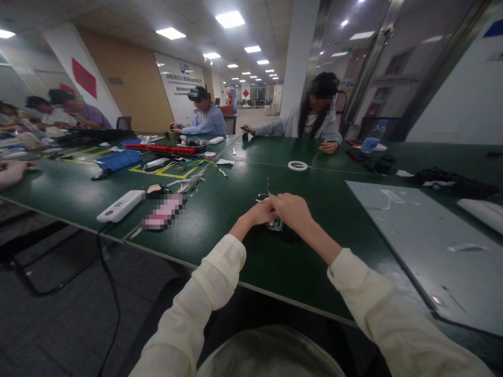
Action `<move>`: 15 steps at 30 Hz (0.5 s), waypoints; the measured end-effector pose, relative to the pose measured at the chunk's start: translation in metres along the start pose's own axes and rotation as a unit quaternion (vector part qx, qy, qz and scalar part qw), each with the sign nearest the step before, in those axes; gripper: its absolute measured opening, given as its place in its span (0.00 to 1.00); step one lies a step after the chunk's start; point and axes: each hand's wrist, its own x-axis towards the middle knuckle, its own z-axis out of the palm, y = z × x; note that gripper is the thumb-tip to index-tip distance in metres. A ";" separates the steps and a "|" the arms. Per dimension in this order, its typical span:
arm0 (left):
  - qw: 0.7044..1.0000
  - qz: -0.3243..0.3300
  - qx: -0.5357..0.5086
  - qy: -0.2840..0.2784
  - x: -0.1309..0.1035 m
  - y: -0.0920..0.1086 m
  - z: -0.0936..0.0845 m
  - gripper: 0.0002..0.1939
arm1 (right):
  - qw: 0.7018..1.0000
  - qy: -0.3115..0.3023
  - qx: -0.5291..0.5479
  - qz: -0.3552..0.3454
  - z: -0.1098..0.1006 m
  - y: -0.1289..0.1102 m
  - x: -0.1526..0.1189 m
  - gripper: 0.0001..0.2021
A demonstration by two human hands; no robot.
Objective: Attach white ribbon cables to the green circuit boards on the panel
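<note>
Above the green table in front of me, my left hand (260, 212) and my right hand (294, 210) meet with their fingers closed together. Between and just below them shows a small shiny part (275, 224) with a glint of green, its exact kind too blurred to tell. Thin wires (268, 186), one dark and some pale, stick out past my fingertips on the far side. My right hand arches over the top and hides most of the grip. The left fingers come in from the side and touch the right ones.
A white tape roll (297, 166) lies beyond my hands, and a grey panel (416, 235) lies to the right. Left are a pink phone (164, 212), a white power bank (121, 206) with a cable, loose wires (188, 183) and a blue tray (118, 160). Other people sit across the table.
</note>
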 end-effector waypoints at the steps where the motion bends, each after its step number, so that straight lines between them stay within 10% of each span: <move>1: 1.000 -0.009 0.009 -0.006 0.001 -0.002 0.002 0.12 | 1.000 -0.013 0.003 -0.007 0.003 -0.005 0.000 0.17; 10: 0.999 0.052 -0.002 -0.004 0.002 -0.005 0.002 0.14 | 0.997 -0.052 0.059 0.004 0.016 -0.009 -0.022 0.27; 15: 0.999 0.032 -0.022 -0.004 -0.003 0.002 -0.004 0.16 | 0.968 -0.081 0.218 0.090 0.019 0.065 -0.024 0.30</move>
